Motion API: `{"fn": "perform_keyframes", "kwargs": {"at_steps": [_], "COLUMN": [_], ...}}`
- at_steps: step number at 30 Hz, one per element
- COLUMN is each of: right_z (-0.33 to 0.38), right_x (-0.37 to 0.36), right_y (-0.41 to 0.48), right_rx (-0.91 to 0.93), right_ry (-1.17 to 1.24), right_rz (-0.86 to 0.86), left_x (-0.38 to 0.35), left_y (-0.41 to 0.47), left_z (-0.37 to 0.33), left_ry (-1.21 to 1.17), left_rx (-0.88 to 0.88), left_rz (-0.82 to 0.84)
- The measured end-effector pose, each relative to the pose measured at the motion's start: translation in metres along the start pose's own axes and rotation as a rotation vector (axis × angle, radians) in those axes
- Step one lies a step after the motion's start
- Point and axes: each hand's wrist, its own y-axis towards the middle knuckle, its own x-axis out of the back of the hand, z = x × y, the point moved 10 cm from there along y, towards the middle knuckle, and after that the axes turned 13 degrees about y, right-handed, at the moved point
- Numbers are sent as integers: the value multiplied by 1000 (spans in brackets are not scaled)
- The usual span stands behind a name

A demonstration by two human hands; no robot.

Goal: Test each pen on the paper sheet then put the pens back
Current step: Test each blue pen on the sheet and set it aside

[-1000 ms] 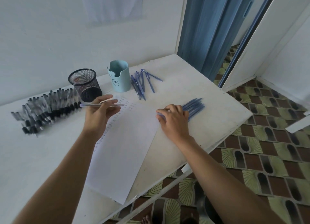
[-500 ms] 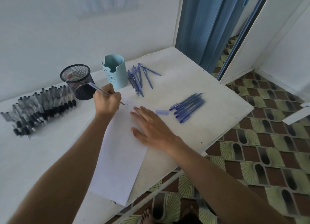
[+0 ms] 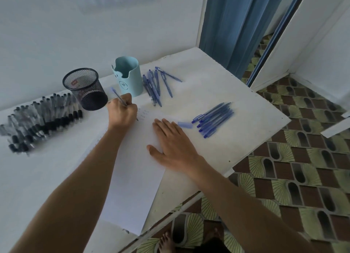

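A white paper sheet point(image 3: 132, 177) lies on the white table point(image 3: 217, 93), with small written marks near its far end. My left hand point(image 3: 123, 113) grips a blue pen point(image 3: 118, 95) in a writing hold, tip down on the sheet by those marks. My right hand point(image 3: 172, 144) lies flat with straight fingers on the sheet's right edge. A loose blue pen cap point(image 3: 185, 124) lies just beyond its fingertips. Capped blue pens point(image 3: 214, 119) lie bunched to the right of the cap. Another group of blue pens point(image 3: 157, 85) lies beside the light blue cup point(image 3: 127, 76).
A black mesh pen holder point(image 3: 85, 88) stands left of the light blue cup. Several black pens point(image 3: 37, 120) lie in a row at the left. The table's right and near edges drop to a patterned tile floor point(image 3: 293, 177). A blue curtain point(image 3: 236, 25) hangs behind.
My right hand left the capped blue pens, set the cap down and moved left, flat onto the sheet. My left hand turned the pen from level to a writing hold on the paper.
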Motion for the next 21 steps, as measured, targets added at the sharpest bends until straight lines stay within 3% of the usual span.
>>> {"fn": "perform_keyframes", "kwargs": {"at_steps": [21], "right_z": [0], "right_x": [0], "right_y": [2], "right_rx": [-10], "right_ry": [-35], "right_rz": [-19], "left_x": [-5], "left_y": [-4], "left_z": [-7], "left_ry": [-42], "left_rx": [10], "left_rz": [37]}}
